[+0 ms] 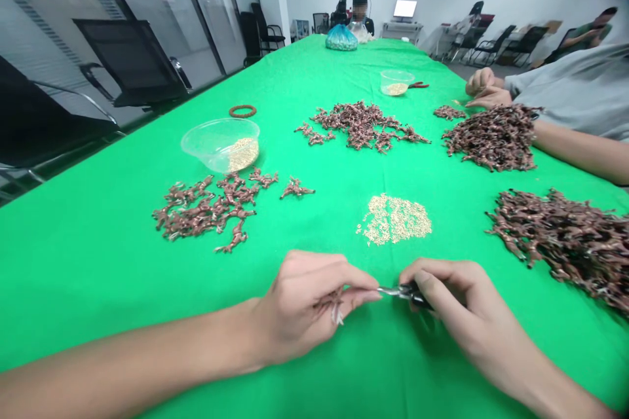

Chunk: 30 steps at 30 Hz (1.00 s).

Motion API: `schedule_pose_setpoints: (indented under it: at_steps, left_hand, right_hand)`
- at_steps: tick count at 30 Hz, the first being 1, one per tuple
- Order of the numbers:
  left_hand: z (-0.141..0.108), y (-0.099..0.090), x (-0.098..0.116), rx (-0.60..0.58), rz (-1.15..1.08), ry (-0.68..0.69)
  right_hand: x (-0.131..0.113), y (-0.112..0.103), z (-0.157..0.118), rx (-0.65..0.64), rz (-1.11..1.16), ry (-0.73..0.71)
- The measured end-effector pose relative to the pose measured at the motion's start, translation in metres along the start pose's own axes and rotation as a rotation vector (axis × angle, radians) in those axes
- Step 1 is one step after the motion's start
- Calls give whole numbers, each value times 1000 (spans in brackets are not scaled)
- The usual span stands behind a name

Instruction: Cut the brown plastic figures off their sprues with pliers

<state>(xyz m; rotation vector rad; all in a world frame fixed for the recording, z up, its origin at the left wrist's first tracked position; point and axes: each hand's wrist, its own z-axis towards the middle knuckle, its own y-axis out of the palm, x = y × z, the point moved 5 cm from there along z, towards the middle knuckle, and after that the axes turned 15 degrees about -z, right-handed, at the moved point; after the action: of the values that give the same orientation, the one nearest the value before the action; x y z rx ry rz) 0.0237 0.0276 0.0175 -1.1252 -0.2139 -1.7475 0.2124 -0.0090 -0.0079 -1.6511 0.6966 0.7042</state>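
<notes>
My left hand (314, 301) is closed around a small brown figurine (336, 304), which looks like a horse; its pale tail end shows below the fingers. Pliers (417, 296) with dark handles are gripped in my right hand (457, 314). Their metal jaws meet the left fingertips, and what lies between them is too small to make out. Just beyond the hands is a spread of tiny gold pieces (397, 219). To the left lies a loose group of brown figurines (206, 209), with a single figurine (297, 188) apart from it.
A clear bowl (196, 141) with gold pieces stands left, a brown ring (242, 111) behind it. More figurine heaps lie at centre (356, 121) and right (565, 236). A co-worker's hands (486, 88) work at right, near another bowl (388, 82) and red-handled pliers (419, 85).
</notes>
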Motion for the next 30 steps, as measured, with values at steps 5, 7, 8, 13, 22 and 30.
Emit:
schedule_pose_setpoints:
  at_steps: [5,7,8,13,22,30]
  left_hand:
    - [3,-4,9,8,-23,46]
    - [4,-4,10,3,-36,40]
    - [3,-4,9,1,-42,31]
    - [2,-5,6,8,-71,-16]
    - [3,-1,-17,-43,-318,-575]
    - [3,8,-22,-30,-538,-792]
  right_hand:
    - [-1,3,-3,-42,89,-5]
    - [-2,4,-3,-49,99,-6]
    - [-3,5,-3,-53,104,-6]
    - [-4,8,-2,-56,131,6]
    - [5,-1,-1,116,107,42]
    - [7,-8,4,271,84,40]
